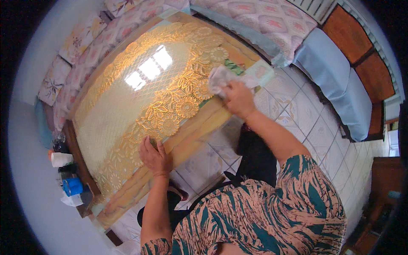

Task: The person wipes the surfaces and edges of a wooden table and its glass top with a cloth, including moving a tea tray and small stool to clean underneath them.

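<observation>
A low table (pixel 108 124) stands before me, its shiny top patterned with a gold lace-like band of flowers and leaves. My right hand (pixel 239 98) grips a crumpled whitish cloth (pixel 219 80) on the table top, close to its right-hand corner. Part of the cloth is hidden by my fingers. Nearer to me, my left hand (pixel 155 156) rests with fingers spread on the marbled front edge (pixel 191 127) and the gold pattern. Nothing shows in that hand. Window light is mirrored brightly in the table's middle.
Seats with pink-patterned covers (pixel 255 12) line the far side, with floral cushions (pixel 55 79) at the left. A blue-draped piece of furniture (pixel 331 76) stands at right. A white cup (pixel 61 159) and a blue container (pixel 72 186) sit beyond the table's left end. Tiled floor (pixel 287 95) surrounds my legs.
</observation>
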